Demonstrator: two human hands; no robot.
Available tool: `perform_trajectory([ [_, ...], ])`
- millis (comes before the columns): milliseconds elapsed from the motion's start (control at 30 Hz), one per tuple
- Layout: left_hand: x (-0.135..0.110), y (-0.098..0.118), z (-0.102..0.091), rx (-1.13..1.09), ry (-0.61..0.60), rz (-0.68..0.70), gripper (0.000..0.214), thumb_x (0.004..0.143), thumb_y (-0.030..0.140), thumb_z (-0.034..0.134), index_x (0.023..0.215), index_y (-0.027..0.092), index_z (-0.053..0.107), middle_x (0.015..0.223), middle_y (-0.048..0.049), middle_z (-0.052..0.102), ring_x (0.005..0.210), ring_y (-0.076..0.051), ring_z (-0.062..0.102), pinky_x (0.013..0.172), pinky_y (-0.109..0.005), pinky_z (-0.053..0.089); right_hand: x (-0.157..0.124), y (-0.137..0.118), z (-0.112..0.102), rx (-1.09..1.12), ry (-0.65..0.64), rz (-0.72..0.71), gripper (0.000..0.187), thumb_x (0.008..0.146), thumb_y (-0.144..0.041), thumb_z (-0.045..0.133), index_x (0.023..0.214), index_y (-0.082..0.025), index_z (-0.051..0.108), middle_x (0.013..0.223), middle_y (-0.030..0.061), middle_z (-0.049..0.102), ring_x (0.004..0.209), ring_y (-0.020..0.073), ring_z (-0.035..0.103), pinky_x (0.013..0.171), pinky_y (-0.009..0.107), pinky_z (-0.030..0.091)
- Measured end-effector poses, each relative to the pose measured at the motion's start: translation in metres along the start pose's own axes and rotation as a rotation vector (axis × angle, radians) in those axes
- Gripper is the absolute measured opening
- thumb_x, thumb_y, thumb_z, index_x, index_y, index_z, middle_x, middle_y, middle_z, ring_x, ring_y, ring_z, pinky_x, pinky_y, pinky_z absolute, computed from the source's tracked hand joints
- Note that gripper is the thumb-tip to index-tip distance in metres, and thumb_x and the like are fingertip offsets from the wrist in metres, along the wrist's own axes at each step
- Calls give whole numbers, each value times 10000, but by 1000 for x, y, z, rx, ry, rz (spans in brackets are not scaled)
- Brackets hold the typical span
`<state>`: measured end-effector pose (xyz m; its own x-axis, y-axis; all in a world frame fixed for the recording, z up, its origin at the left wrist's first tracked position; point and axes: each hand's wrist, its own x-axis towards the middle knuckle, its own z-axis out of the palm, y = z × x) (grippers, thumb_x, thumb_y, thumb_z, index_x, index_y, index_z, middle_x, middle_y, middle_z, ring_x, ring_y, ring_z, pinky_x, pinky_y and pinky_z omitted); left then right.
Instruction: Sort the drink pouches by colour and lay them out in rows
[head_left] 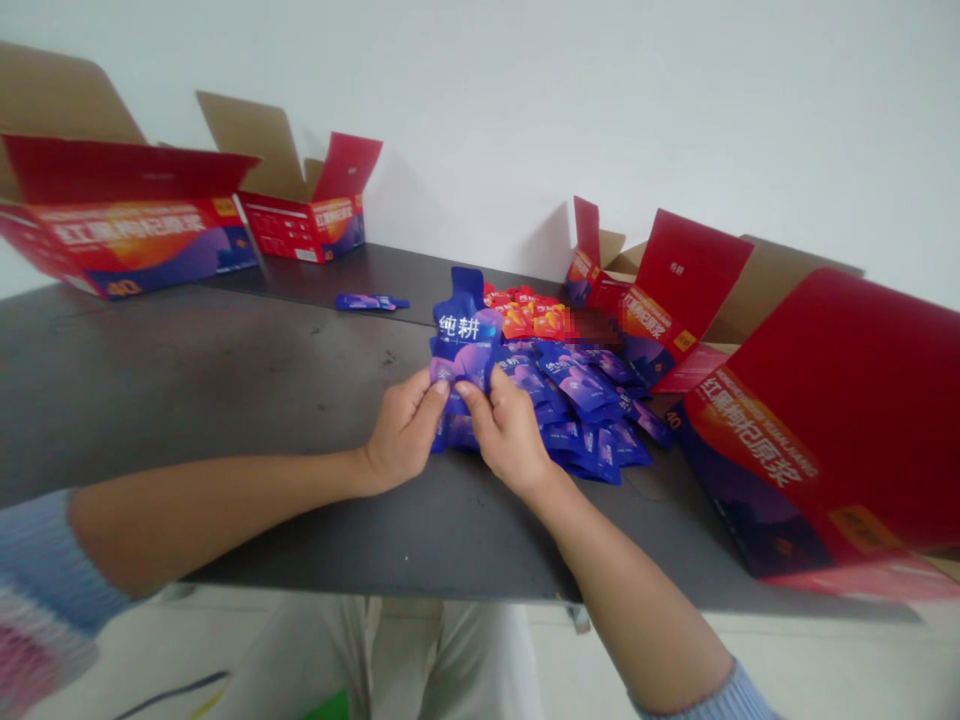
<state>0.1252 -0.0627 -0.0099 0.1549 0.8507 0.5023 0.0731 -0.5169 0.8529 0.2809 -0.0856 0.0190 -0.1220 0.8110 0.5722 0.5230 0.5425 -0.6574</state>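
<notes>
Between my two hands a blue and purple drink pouch [466,335] stands upright, its narrow neck at the top and its printed front toward me. My left hand [405,425] pinches its lower left corner, thumb on the front. The lower right corner is gripped by my right hand [510,425] in the same way. Behind and to the right lies a heap of similar blue pouches [581,385]. Red and orange pouches [529,312] lie just beyond that heap. One single blue pouch [371,302] rests apart, to the left.
Open red cartons stand around the dark table [225,400]: a large carton [150,235] and a smaller carton [307,225] at the back left, a near carton [795,450] and a carton [656,320] behind it on the right. A white wall [465,120] rises behind.
</notes>
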Motion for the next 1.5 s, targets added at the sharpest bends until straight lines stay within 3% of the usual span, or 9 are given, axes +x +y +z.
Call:
perform_trajectory([
  [200,3,-1,-2,-97,51,10,278,931,416,604,783,183,640,578,29,515,471,-108,445,451,-224,380,0,-3,-1,18,-62,-30,246,1043,-436,504,1144,-239,611,988,63,730,940,248,690,839,352,539],
  [433,17,2,2,-232,197,13,435,783,566,796,880,173,635,807,-32,693,710,-148,627,675,-256,523,4,4,-6,34,-175,-51,293,1042,-417,482,1248,-232,580,1059,85,729,1006,275,690,890,392,540],
  [667,19,6,-6,-32,211,34,395,820,420,790,671,194,501,559,44,491,497,-87,412,481,-215,330,3,13,-2,67,-153,39,365,973,-553,609,1118,-217,617,704,-30,588,626,164,544,609,269,437],
  [767,9,0,-5,3,196,105,310,850,334,751,697,197,519,598,31,522,530,-99,447,513,-223,361,2,15,-2,89,-123,50,412,956,-622,611,1052,-222,628,719,-33,604,633,142,532,606,251,414],
  [867,-2,-6,-3,29,126,243,107,867,273,703,857,194,632,751,-6,636,650,-135,569,630,-255,459,2,16,-3,51,-99,46,532,995,-693,474,761,-221,554,632,-30,539,583,124,494,566,246,352],
  [1000,6,-12,-11,133,14,362,255,835,285,686,1069,185,702,819,-23,693,672,-155,604,661,-274,473,3,14,-6,-72,-54,45,650,1030,-714,330,597,-233,389,528,-25,419,500,115,406,524,262,249],
  [1200,39,-18,-24,248,-196,383,275,827,429,650,719,176,654,580,6,568,506,-123,477,547,-260,364,4,11,-5,-142,47,57,601,1032,-622,436,579,-228,408,532,-21,412,498,118,368,535,274,227],
  [1367,30,-9,-15,296,-167,295,287,937,413,568,797,180,661,627,-6,611,554,-136,529,593,-252,391,4,14,-3,-27,233,128,494,950,-601,623,647,-223,522,549,-53,429,518,105,376,547,254,291],
  [1500,22,-1,-14,329,-70,281,295,951,432,555,798,194,636,637,-6,609,574,-144,537,595,-254,391,6,8,-9,90,306,133,360,951,-575,628,880,-222,648,611,-60,510,561,112,471,585,246,386],
])
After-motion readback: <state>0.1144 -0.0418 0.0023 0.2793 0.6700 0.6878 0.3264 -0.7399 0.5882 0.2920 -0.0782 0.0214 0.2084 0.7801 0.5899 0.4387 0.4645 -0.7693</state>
